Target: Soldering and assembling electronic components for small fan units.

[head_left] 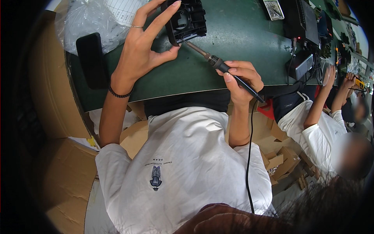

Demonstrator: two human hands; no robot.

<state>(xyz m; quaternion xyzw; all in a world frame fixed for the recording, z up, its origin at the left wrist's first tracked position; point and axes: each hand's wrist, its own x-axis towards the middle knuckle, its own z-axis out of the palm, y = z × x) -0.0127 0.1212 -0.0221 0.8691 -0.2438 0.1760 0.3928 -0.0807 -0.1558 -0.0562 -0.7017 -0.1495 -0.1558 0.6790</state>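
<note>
My left hand (146,46) grips a black plastic housing (193,19) by its left side, thumb at the lower edge and fingers along the upper part. The housing has a round opening and ribbed walls, and its top runs out of the picture. In my right hand (242,80) is a soldering iron (218,64), held like a pen around its black handle. Its metal tip meets or nearly meets the lower edge of the housing, close to my left thumb; contact is too small to tell. A black cord (249,167) trails from the handle down past my right arm.
A black phone (92,60) and clear plastic bags (91,23) lie at the left on the green table (241,23). Toward the right stand a small tray (274,9), a black box (302,21) and cables. Cardboard boxes (64,171) flank me; co-workers sit at the right.
</note>
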